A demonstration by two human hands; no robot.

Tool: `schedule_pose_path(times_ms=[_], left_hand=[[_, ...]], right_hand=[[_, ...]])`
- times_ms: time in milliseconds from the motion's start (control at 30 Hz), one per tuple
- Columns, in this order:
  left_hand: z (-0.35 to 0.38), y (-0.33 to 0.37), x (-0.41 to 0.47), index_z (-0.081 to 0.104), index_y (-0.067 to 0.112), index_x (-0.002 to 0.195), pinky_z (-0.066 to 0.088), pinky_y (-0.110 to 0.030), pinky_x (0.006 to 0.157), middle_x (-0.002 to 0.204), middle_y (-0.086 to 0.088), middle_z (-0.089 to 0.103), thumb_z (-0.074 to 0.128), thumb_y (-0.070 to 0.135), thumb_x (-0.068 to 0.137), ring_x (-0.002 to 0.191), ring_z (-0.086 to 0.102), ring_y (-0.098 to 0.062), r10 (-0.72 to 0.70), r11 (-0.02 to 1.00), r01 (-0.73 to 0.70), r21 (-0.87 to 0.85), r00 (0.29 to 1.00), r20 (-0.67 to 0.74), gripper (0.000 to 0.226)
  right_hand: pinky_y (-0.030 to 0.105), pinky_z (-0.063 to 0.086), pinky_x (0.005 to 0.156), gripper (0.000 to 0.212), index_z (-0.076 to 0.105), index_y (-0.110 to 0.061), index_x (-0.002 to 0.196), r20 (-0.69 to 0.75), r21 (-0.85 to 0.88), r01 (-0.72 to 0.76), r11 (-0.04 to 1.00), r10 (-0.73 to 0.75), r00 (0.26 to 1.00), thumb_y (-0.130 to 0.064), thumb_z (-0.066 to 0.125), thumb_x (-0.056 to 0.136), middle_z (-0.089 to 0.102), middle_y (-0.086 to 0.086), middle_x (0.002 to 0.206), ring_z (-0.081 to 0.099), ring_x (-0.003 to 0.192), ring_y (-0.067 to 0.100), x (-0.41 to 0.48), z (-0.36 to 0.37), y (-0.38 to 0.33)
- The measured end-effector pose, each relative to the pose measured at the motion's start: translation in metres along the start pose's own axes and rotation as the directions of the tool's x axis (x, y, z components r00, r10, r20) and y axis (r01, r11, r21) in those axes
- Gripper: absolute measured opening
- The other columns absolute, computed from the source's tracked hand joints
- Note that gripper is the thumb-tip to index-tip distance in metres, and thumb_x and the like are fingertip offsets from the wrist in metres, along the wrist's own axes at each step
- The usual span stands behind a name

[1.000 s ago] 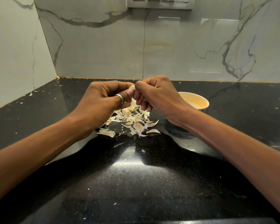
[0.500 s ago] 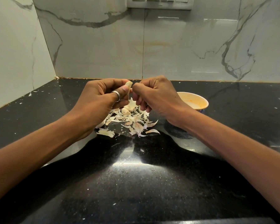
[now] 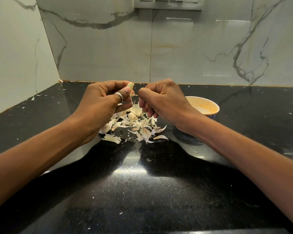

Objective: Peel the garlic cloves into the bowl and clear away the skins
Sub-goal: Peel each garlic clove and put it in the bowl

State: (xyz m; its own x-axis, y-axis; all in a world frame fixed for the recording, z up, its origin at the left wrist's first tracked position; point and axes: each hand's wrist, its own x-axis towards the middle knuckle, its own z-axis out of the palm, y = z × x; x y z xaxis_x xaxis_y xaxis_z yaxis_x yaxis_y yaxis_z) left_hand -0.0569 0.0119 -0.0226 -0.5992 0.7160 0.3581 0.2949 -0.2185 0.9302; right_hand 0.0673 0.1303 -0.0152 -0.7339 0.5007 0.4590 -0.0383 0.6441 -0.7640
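Note:
My left hand point(image 3: 100, 105), with a ring on one finger, pinches a pale garlic clove point(image 3: 130, 85) between thumb and fingers, above the counter. My right hand point(image 3: 161, 100) sits just to the right and pinches a thin strip of skin point(image 3: 133, 95) that still hangs from the clove. Below both hands lies a heap of papery garlic skins point(image 3: 137, 125) with a few unpeeled cloves point(image 3: 105, 128) among them. A small bowl point(image 3: 208, 107) with a cream inside and blue outside stands to the right, partly hidden by my right wrist.
The black speckled counter point(image 3: 142, 191) runs to marble wall tiles at the back and left. Small skin flakes dot the counter near the left wall point(image 3: 32, 98). A switch plate point(image 3: 167, 2) is on the back wall.
My hands have drawn slightly apart and the clove now stands out above my left thumb. A strip of skin stretches between the clove and my right fingers.

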Motion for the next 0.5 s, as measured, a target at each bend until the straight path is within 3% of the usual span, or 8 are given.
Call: schedule_pose_path(times_ms=[200,500], left_hand=[[-0.0003,-0.0017,0.0014,0.072,0.01,0.114,0.058,-0.019,0.074,0.095,-0.006,0.071,0.063,0.011,0.097,0.082,0.067,-0.006,-0.014,1.0,0.014,-0.014,1.0,-0.011,0.019],[-0.0011,-0.0002,0.001,0.073,0.012,0.112,0.058,-0.02,0.075,0.112,-0.017,0.072,0.063,0.012,0.097,0.088,0.069,-0.009,-0.033,0.999,0.032,-0.035,0.999,-0.029,0.018]], right_hand=[[0.024,0.046,0.048,0.034,0.069,-0.008,0.061,-0.005,0.013,0.013,1.0,-0.013,1.0,-0.017,0.059,0.091,0.065,0.005,0.055,0.061,0.047,0.015,0.0002,-0.0012,-0.001],[0.021,0.042,0.045,0.039,0.07,-0.006,0.06,-0.017,0.053,0.005,0.999,-0.004,1.0,-0.016,0.056,0.096,0.065,0.01,0.056,0.059,0.046,0.018,-0.0004,-0.0047,-0.0044]])
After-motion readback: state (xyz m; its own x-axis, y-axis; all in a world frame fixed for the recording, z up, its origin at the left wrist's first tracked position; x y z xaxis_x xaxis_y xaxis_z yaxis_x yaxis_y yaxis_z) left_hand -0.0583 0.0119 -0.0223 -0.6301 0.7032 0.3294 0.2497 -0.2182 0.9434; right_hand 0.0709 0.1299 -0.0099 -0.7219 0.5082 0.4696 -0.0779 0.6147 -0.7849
